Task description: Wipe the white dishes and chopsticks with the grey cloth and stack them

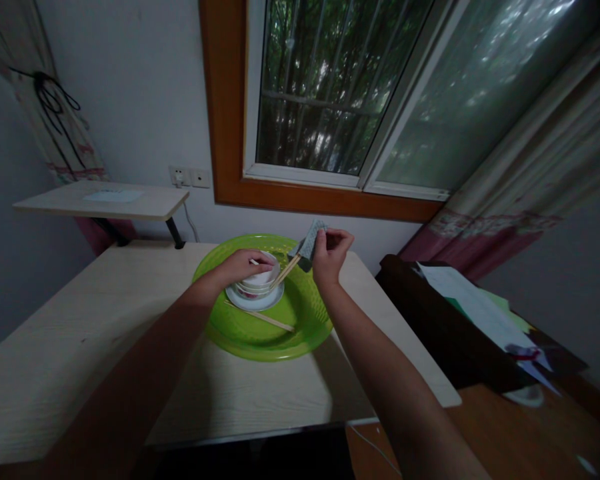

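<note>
A wide green plastic basin [305,340] holds a stack of white bowls [253,288] on a white plate [266,305]. My left hand [243,265] is over the top bowl with its fingers pinched together at the bowl's upper side. A small white bit shows by the fingers; what they grip is unclear. Raised above the basin's right side, my right hand [330,253] grips a grey-green sponge [311,243] folded around a pair of chopsticks [287,270]. Their free ends slant down to the bowls. More chopsticks [267,320] lie on the basin's floor, below the plate.
The basin stands on a pale wooden table [105,320]. At the back left is a small raised shelf [105,200] with a paper on it. Behind are a wall socket [180,176] and a window [330,100]. To the right, papers [460,300] lie on a dark piece of furniture.
</note>
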